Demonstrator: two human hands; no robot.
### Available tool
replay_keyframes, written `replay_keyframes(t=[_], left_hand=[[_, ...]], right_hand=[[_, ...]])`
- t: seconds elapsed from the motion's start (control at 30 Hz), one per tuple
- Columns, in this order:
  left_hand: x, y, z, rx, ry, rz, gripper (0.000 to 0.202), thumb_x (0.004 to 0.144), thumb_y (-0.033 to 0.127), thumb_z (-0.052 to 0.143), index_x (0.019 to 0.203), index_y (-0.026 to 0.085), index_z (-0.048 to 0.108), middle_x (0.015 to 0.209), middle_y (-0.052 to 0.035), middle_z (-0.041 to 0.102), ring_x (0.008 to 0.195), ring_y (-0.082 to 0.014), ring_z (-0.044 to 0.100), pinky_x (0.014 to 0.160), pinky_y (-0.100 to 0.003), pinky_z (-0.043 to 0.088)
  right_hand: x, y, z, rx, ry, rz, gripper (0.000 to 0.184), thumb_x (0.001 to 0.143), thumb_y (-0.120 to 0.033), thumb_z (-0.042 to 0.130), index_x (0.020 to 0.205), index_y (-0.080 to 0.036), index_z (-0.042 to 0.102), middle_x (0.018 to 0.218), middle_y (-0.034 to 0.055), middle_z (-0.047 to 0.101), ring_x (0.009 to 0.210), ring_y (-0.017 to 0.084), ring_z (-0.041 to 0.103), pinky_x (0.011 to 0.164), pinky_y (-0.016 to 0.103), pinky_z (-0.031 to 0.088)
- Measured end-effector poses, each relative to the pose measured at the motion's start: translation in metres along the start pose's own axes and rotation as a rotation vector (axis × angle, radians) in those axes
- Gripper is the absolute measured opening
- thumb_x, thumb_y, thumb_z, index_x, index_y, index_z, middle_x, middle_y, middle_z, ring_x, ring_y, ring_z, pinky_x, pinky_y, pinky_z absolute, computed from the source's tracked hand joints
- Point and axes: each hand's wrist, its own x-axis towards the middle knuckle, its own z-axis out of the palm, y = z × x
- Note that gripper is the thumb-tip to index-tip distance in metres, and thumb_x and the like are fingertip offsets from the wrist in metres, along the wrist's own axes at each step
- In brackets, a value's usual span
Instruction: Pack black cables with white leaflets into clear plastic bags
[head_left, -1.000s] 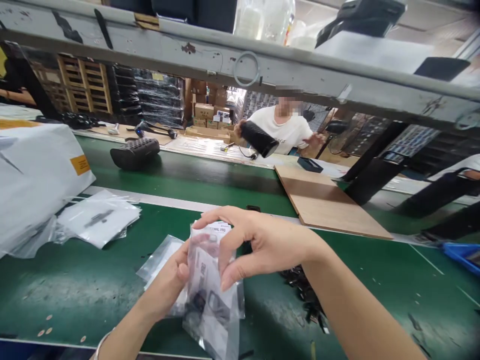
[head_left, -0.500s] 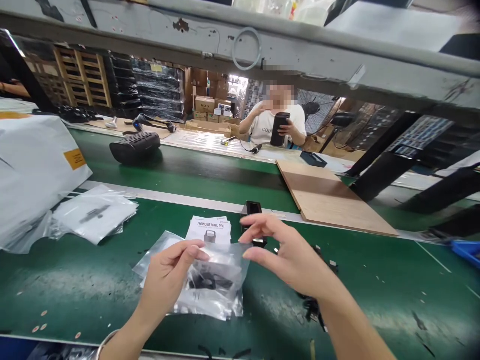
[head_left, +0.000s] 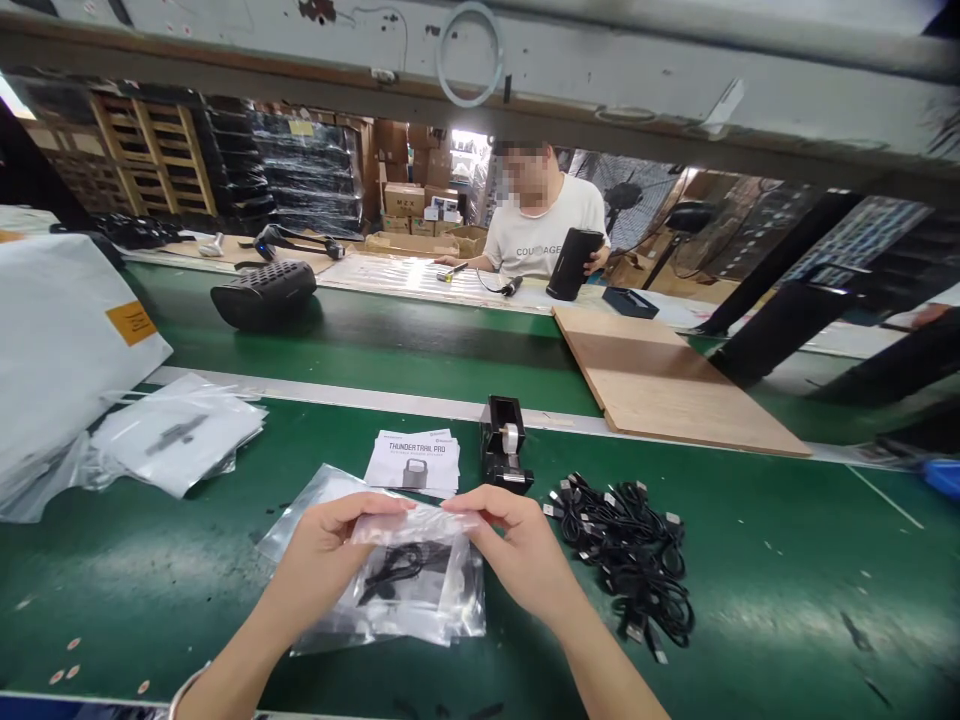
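Observation:
Both hands pinch the upper edge of a clear plastic bag (head_left: 416,575), which has a coiled black cable (head_left: 397,565) inside. My left hand (head_left: 326,550) grips the bag's left corner and my right hand (head_left: 517,545) its right corner, thumbs and fingertips closed on the film. Under it lie more clear bags (head_left: 307,515). Just beyond stands a small stack of printed leaflets (head_left: 412,458) reading "THUNDERTRAIL PRO". A black tape dispenser (head_left: 504,445) sits right of the leaflets. Right of my right hand is a tangled pile of black USB cables (head_left: 622,555).
At the left are filled flat bags (head_left: 180,430) and a large white sack (head_left: 67,340). A black speaker (head_left: 266,292) and a wooden board (head_left: 667,385) lie across the green bench (head_left: 757,580). Opposite, a person (head_left: 547,215) holds another speaker (head_left: 574,262). A beam (head_left: 555,80) crosses overhead.
My right hand has come down and closed on the bag's right corner, uncovering the tape dispenser and cable pile. The person opposite has lowered one hand and tilted the speaker.

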Motion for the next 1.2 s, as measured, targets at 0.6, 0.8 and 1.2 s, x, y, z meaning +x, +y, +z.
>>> replay_keyframes(t=[0.6,0.8,1.2], left_hand=[[0.002,-0.006,0.022,-0.249,-0.017,-0.146,0.026,0.074,0.046,0.057,0.082,0.021,0.060,0.077,-0.0033,0.065,0.074,-0.0190,0.059,0.071,-0.029,0.047],[0.003,-0.015,0.030,-0.170,0.068,-0.066,0.023,0.079,0.043,0.052,0.078,0.021,0.055,0.071,0.0000,0.061,0.070,-0.0171,0.057,0.068,-0.029,0.047],[0.001,-0.005,0.037,-0.137,0.104,-0.054,0.026,0.081,0.045,0.047,0.091,0.022,0.053,0.086,-0.0029,0.063,0.081,-0.0196,0.057,0.071,-0.029,0.045]], right_hand=[[0.014,0.018,-0.039,-0.446,0.544,0.191,0.029,0.078,-0.046,0.050,0.070,-0.020,0.061,0.086,0.0057,0.056,0.060,0.015,0.053,0.057,0.030,0.040],[0.021,0.032,-0.039,0.031,0.408,0.311,0.031,0.067,-0.050,0.060,0.068,-0.018,0.057,0.062,-0.0012,0.057,0.048,0.012,0.053,0.049,0.027,0.043],[-0.019,0.041,-0.020,-0.236,0.512,0.248,0.026,0.072,-0.041,0.057,0.059,-0.020,0.057,0.096,0.0091,0.054,0.087,0.024,0.052,0.072,0.034,0.040]])
